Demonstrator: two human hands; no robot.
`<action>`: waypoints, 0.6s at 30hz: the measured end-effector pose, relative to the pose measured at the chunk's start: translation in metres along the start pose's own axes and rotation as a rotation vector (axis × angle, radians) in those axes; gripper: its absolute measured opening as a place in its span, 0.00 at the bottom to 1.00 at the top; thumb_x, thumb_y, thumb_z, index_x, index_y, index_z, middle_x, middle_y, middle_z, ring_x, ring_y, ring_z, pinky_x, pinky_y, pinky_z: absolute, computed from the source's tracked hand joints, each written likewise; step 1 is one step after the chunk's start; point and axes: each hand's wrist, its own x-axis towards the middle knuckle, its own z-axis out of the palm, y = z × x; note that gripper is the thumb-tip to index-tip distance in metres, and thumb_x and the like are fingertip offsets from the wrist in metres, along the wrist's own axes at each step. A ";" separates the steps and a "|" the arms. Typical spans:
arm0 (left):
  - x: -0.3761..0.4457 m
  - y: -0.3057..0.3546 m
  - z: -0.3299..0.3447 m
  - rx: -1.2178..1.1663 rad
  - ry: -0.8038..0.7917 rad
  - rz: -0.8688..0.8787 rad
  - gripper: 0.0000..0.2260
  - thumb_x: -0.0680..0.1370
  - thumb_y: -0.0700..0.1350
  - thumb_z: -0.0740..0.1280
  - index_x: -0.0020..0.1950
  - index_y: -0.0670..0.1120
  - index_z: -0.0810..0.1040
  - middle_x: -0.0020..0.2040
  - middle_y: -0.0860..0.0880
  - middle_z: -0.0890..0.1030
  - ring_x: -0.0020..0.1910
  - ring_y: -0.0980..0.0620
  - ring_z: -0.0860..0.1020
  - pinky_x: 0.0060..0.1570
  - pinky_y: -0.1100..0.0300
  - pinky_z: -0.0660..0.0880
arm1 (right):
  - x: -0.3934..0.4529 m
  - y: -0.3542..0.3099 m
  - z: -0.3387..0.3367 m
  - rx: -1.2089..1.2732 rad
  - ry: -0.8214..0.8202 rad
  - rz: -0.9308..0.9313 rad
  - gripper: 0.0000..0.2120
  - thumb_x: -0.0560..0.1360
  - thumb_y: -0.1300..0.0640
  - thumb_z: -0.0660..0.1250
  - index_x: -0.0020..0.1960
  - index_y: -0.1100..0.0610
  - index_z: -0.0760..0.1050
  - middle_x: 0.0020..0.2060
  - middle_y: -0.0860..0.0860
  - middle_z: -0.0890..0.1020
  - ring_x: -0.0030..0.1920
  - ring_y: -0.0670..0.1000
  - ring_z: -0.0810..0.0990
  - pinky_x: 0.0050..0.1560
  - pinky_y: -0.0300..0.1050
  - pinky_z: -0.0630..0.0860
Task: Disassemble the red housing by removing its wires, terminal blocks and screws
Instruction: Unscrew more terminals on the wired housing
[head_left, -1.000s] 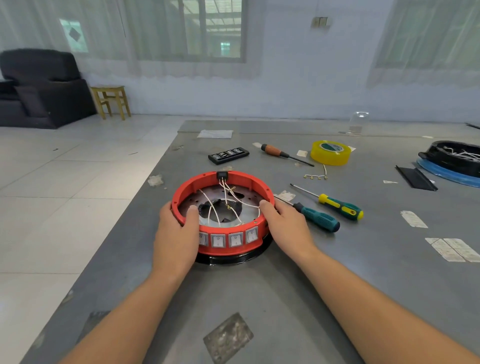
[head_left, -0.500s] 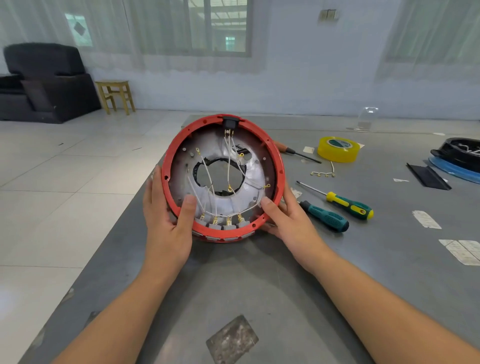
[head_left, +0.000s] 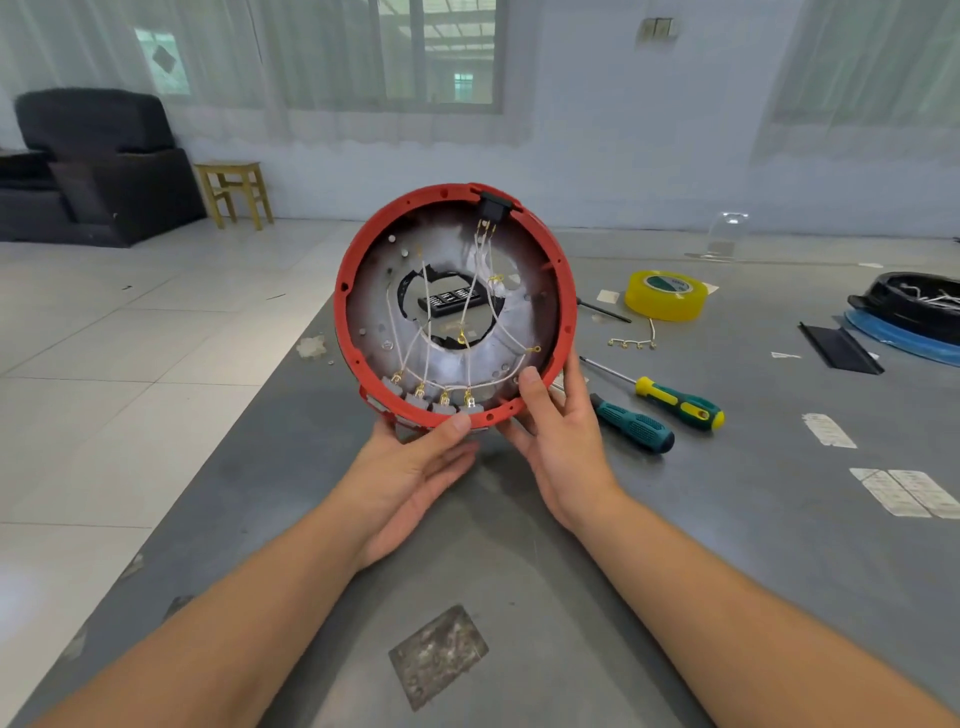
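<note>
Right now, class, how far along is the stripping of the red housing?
Barely begun. Done: nothing visibly removed. In hand: the left hand and right hand hold the red housing tilted up, inside facing the camera. Left: the white wires, terminal blocks and screws remain; both screwdrivers lie on the table.

On your grey desk (head_left: 727, 545) lie two screwdrivers (head_left: 631, 427), with a yellow tape roll (head_left: 666, 295) farther right. A black sofa (head_left: 98, 171) and wooden stool (head_left: 235, 191) stand far left.
</note>
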 end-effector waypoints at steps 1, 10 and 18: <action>0.003 -0.001 0.004 -0.011 -0.025 -0.017 0.33 0.73 0.38 0.78 0.73 0.52 0.68 0.65 0.41 0.84 0.63 0.39 0.84 0.62 0.48 0.82 | 0.000 -0.001 0.000 -0.003 -0.004 -0.004 0.26 0.78 0.50 0.72 0.74 0.38 0.70 0.49 0.53 0.81 0.50 0.50 0.83 0.62 0.62 0.80; 0.013 -0.006 -0.003 -0.199 0.008 0.013 0.31 0.72 0.34 0.76 0.73 0.45 0.73 0.62 0.36 0.84 0.62 0.40 0.84 0.55 0.51 0.83 | 0.004 0.004 -0.003 -0.149 -0.019 -0.007 0.30 0.82 0.55 0.68 0.78 0.36 0.62 0.62 0.55 0.80 0.63 0.53 0.82 0.64 0.59 0.79; 0.012 -0.003 -0.009 -0.220 0.093 0.085 0.36 0.69 0.35 0.77 0.75 0.45 0.71 0.61 0.39 0.86 0.59 0.42 0.86 0.52 0.52 0.84 | 0.007 -0.013 -0.035 -1.200 0.009 -0.335 0.20 0.83 0.41 0.60 0.71 0.47 0.75 0.69 0.45 0.77 0.69 0.48 0.75 0.70 0.49 0.72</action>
